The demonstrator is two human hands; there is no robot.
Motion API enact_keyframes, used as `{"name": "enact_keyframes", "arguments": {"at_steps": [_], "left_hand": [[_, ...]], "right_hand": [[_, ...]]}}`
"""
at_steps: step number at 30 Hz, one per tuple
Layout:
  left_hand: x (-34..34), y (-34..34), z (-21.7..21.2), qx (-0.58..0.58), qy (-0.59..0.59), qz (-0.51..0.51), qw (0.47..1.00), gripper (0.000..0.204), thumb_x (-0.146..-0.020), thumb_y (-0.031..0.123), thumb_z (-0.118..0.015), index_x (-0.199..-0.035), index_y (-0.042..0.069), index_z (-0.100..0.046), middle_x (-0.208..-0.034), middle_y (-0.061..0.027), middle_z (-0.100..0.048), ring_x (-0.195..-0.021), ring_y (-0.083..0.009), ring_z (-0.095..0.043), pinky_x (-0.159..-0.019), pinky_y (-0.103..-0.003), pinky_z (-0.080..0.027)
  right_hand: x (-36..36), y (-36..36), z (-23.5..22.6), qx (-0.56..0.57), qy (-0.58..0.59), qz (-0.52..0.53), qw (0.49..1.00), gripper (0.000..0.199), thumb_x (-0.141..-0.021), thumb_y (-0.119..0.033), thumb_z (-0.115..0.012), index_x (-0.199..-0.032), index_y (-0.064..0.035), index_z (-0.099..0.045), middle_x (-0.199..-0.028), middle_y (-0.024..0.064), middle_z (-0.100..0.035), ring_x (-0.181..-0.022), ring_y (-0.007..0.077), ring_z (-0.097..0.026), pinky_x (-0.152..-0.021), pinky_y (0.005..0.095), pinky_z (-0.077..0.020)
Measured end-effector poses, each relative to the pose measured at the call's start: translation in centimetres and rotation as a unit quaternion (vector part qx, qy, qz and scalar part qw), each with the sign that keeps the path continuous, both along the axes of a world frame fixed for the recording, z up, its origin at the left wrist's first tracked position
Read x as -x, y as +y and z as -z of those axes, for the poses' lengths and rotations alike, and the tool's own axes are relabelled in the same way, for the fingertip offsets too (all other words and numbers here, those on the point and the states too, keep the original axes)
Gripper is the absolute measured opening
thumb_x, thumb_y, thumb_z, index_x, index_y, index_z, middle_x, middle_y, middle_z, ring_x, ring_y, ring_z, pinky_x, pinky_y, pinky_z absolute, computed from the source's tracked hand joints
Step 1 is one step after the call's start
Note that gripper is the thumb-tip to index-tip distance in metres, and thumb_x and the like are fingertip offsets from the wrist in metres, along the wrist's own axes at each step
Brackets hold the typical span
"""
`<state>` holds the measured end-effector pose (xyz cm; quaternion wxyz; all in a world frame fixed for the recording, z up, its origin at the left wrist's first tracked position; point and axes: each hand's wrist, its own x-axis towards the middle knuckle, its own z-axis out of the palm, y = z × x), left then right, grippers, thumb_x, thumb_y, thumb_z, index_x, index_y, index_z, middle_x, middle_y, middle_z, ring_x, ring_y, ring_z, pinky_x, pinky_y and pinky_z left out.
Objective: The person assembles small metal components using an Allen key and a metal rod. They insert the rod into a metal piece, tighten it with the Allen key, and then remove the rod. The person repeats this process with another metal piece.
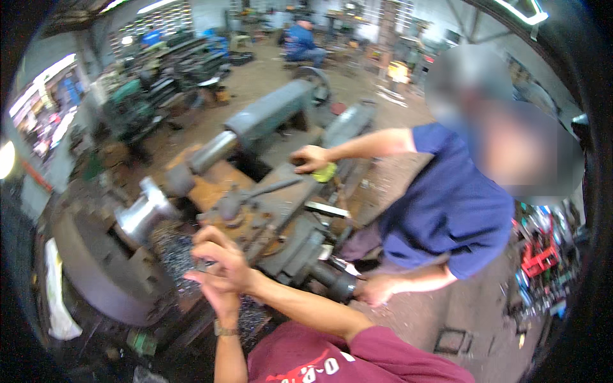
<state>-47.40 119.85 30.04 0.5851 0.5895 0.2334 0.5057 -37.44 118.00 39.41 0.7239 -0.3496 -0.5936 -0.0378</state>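
Both my hands meet over the lathe bed, between the chuck and the tool post. Fingers curled, my right hand is closed around something small and greyish that blur keeps me from making out. Just below it, my left hand presses up against the same spot with its fingers partly hidden. A shiny flanged metal workpiece sits in the large dark lathe chuck, left of my hands. Dark metal chips lie heaped beneath it. The tool post stands just beyond my fingers.
A co-worker in a navy shirt stands at right, one hand on the lathe, the other at a dark round handle. The tailstock extends behind. Another person sits far back. Clutter lines the right.
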Motion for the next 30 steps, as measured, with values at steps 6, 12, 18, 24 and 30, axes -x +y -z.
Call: {"name": "enact_keyframes", "arguments": {"at_steps": [6, 12, 18, 24, 30], "left_hand": [[-0.7, 0.0, 1.9, -0.123, 0.073, -0.081, 0.986, 0.041, -0.089, 0.004, -0.072, -0.125, -0.004, -0.054, -0.116, -0.0074, -0.061, -0.099, -0.0168, -0.059, -0.089, -0.035, -0.052], [-0.2, 0.7, 0.4, -0.03, 0.292, -0.079, 0.953, 0.031, -0.089, 0.005, -0.074, -0.116, -0.008, -0.064, -0.112, -0.0131, -0.068, -0.109, -0.0217, -0.059, -0.098, -0.034, -0.045], [-0.8, 0.4, 0.6, -0.146, 0.152, -0.073, 0.975, 0.034, -0.078, -0.006, -0.07, -0.111, -0.01, -0.061, -0.106, -0.012, -0.068, -0.099, -0.0212, -0.06, -0.095, -0.035, -0.045], [-0.7, 0.5, -0.2, -0.149, 0.131, -0.029, 0.98, 0.035, -0.075, 0.009, -0.079, -0.105, -0.002, -0.064, -0.1, -0.0048, -0.066, -0.089, -0.014, -0.059, -0.086, -0.03, -0.047], [-0.8, 0.0, 1.0, -0.076, 0.056, -0.047, 0.994, 0.027, -0.08, 0.014, -0.079, -0.1, 0.001, -0.066, -0.092, -0.0004, -0.063, -0.086, -0.0116, -0.057, -0.078, -0.029, -0.048]], "right_hand": [[-0.6, 0.5, -0.8, 0.03, 0.005, -0.043, 0.999, 0.02, -0.081, -0.006, -0.07, -0.086, -0.0018, -0.052, -0.087, 0.0128, -0.052, -0.069, 0.0282, -0.048, -0.061, 0.0394, -0.0401], [-3.1, 2.2, -1.9, 0.065, 0.001, -0.282, 0.957, 0.035, -0.066, -0.022, -0.064, -0.06, -0.0013, -0.035, -0.058, 0.0073, -0.031, -0.054, 0.0262, -0.038, -0.053, 0.0374, -0.0294], [-3.0, 1.6, -0.7, 0.058, 0.156, -0.267, 0.949, 0.029, -0.083, -0.027, -0.07, -0.079, -0.0011, -0.055, -0.085, 0.0057, -0.053, -0.084, 0.0139, -0.051, -0.076, 0.0289, -0.0412], [-0.8, -0.2, -0.3, 0.028, 0.345, -0.033, 0.937, 0.028, -0.102, -0.017, -0.062, -0.123, 0.0016, -0.066, -0.117, 0.007, -0.057, -0.097, 0.0136, -0.059, -0.086, 0.0274, -0.0511], [0.4, -0.1, 0.0, -0.022, 0.33, -0.031, 0.943, 0.028, -0.106, -0.017, -0.056, -0.121, 0.0037, -0.067, -0.107, 0.0092, -0.067, -0.087, 0.0129, -0.061, -0.075, 0.0269, -0.0504]]}}
